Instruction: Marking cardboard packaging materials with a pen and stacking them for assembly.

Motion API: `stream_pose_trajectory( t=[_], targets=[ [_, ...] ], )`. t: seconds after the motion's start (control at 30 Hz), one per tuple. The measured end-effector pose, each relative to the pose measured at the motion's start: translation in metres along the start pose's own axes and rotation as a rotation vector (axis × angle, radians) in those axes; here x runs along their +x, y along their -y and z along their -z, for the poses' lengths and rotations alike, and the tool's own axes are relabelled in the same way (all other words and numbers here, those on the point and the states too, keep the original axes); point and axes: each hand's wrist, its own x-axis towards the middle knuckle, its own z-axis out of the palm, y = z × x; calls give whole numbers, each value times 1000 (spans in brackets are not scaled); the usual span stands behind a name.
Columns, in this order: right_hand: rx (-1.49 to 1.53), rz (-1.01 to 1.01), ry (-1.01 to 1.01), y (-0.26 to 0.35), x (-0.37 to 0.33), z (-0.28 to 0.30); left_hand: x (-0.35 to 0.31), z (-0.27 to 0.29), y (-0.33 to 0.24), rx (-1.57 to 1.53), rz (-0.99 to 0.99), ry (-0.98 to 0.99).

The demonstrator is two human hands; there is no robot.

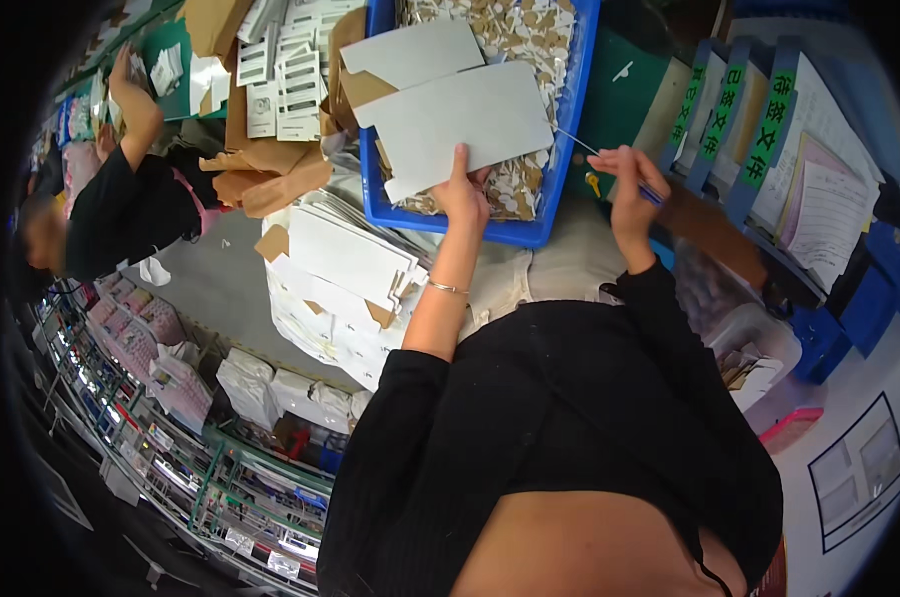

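Your left hand (463,189) pinches the white card (457,116) at its near edge, long axis running left-right; your right hand (629,189), fingers closed on a thin blue-handled tool (609,162), sits just right of it.

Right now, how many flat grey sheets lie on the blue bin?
2: the large grey sheet under the left hand, and a smaller grey sheet behind it. Others may be hidden beneath.

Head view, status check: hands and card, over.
Left hand pinching grey card over blue bin. Right hand holding thin tool. Nothing between them.
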Motion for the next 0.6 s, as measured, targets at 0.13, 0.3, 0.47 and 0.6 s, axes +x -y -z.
stream_pose_trajectory(
  t=[0.13,0.3,0.47,0.6],
  targets=[
    [-180,177,78,-20,2,-9,6,5,1,-41,-48,65],
    [-264,290,-3,-24,8,-20,8,10,0,-66,-44,100],
    [-135,304,-14,-27,10,-19,4,9,-6,-82,-53,117],
    [-342,547,116,-23,11,-15,0,10,-11,-59,-41,140]
  ],
)
